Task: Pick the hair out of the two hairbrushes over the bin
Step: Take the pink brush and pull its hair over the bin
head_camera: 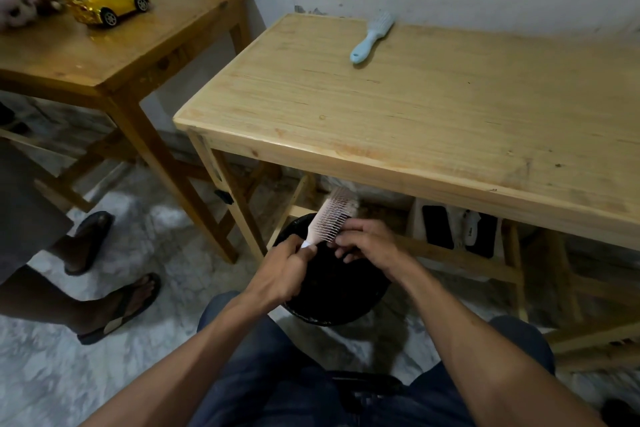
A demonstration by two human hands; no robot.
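Note:
A pink hairbrush (331,215) is held over a black bin (332,291) on the floor, just in front of the light wooden table (415,107). My left hand (287,270) is shut on the brush's white handle end. My right hand (370,246) has its fingertips pinched at the bristles near the brush's lower edge; whether hair is between them is too small to tell. A greyish tuft of hair clings to the brush's far side. A second, light blue hairbrush (372,36) lies on the table top near the wall, bristles up, away from both hands.
A darker wooden table (104,55) at left carries a yellow toy car (107,7) and a soft toy. Another person's legs in flip-flops (121,308) stand at left on the marbled floor. Dark items sit on the shelf under the light table.

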